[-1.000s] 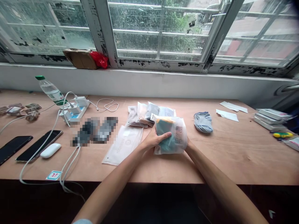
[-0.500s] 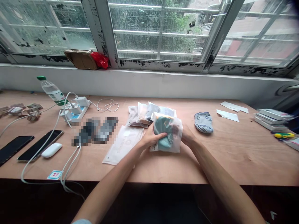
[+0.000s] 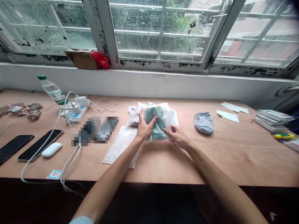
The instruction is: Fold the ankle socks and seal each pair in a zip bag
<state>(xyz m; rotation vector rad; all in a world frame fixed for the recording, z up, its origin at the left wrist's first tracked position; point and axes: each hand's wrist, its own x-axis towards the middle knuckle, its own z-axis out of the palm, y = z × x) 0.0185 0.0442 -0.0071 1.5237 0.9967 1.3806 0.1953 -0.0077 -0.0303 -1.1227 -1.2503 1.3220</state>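
Between my hands is a frosted plastic bag (image 3: pixel 161 119) with folded blue-green cloth showing through it. My left hand (image 3: pixel 146 126) grips its left side, thumb across the front. On the lower right, my right hand (image 3: pixel 177 135) pinches the bag, thumb in front and fingers partly hidden behind. Just behind it lie more packed bags (image 3: pixel 133 112), mostly covered by the held one. A flat white bag (image 3: pixel 121 144) lies on the table left of my left forearm. To the right sits a stack of grey-blue socks (image 3: pixel 203 123).
At the left are a tilted water bottle (image 3: pixel 52 88), a power strip (image 3: pixel 78 112) with white cables, two phones (image 3: pixel 42 144) and a white case (image 3: pixel 51 150). White papers (image 3: pixel 227 115) and stacked boxes (image 3: pixel 272 118) lie at the right. The table's front edge (image 3: pixel 168 183) runs below my forearms.
The bag has moved slightly left and away from me, over the packed bags. My left thumb has shifted up, and my right hand has come round to the bag's front.
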